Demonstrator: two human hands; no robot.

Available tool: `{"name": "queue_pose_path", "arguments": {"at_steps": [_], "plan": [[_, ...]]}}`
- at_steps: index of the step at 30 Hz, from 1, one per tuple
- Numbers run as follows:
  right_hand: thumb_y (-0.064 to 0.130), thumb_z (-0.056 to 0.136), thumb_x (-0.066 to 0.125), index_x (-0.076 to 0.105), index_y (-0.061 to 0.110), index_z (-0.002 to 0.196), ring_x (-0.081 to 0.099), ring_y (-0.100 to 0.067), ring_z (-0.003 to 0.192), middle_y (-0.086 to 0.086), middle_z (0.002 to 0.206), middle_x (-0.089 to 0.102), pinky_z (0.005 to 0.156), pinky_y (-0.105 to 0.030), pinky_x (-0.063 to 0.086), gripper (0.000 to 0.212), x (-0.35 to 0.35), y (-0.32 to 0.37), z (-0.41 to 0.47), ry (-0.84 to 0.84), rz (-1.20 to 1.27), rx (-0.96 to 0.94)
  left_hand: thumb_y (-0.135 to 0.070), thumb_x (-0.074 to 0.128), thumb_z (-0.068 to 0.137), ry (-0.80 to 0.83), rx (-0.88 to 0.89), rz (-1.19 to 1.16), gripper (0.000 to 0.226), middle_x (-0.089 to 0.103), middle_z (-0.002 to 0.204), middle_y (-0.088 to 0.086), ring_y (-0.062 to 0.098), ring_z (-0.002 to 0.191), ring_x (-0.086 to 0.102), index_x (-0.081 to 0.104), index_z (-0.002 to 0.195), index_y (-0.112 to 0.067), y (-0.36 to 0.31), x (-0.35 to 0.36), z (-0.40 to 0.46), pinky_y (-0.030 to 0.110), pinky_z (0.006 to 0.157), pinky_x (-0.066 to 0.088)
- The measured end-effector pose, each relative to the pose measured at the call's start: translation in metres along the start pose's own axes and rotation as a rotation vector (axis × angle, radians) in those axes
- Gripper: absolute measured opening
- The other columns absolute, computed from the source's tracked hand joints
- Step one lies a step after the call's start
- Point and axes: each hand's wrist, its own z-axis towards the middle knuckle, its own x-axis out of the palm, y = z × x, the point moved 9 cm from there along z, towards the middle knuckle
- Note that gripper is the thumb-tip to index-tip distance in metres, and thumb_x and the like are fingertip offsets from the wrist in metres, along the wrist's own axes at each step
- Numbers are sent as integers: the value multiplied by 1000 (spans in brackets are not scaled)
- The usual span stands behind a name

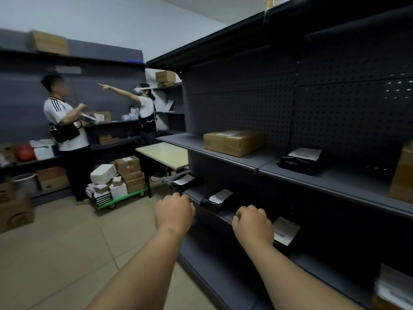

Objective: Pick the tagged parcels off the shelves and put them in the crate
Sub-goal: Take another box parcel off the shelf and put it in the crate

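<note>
Both my arms reach toward the dark shelf unit (223, 162) on the right. My left hand (174, 211) is curled loosely near the lower shelf's front edge and holds nothing. My right hand (253, 224) is also curled, just left of a black bag with a white label (286, 231). Between and beyond my hands lies another black labelled bag (218, 199), and a third (185, 181) sits further left. On the shelf above rest a labelled cardboard box (233, 143) and a black bag with a label (305, 161). No crate is in view.
Two people stand at the far shelves, one (67, 135) holding papers, the other (146, 117) pointing left. A green trolley (121, 196) stacked with parcels stands by a pale table (166, 154). Cardboard boxes (15, 211) sit on the floor at left. Tan floor lies below my arms.
</note>
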Motion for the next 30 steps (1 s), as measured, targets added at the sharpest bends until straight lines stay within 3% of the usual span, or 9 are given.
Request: {"name": "queue_pose_path", "arguments": {"at_steps": [14, 20, 30], "plan": [[36, 95, 42, 61, 24, 110, 49, -17, 108, 5, 115, 58, 86, -30, 43, 28, 67, 63, 176, 0, 25, -69, -32, 39, 94, -72, -16, -19, 29, 65, 105, 3, 25, 99, 59, 63, 99, -17, 28, 43, 177, 34, 77, 41], [36, 95, 43, 61, 24, 111, 49, -17, 107, 5, 114, 59, 83, -30, 42, 28, 73, 73, 223, -48, 44, -80, -34, 43, 93, -125, -18, -74, 26, 64, 97, 4, 26, 90, 61, 62, 95, -16, 30, 55, 229, 32, 66, 37], [33, 93, 46, 64, 23, 103, 49, -18, 106, 4, 108, 61, 82, -32, 42, 23, 79, 78, 276, -135, 54, -23, -35, 41, 93, -129, 46, -129, 30, 63, 97, 7, 30, 89, 60, 61, 93, -13, 15, 86, 301, 33, 67, 35]]}}
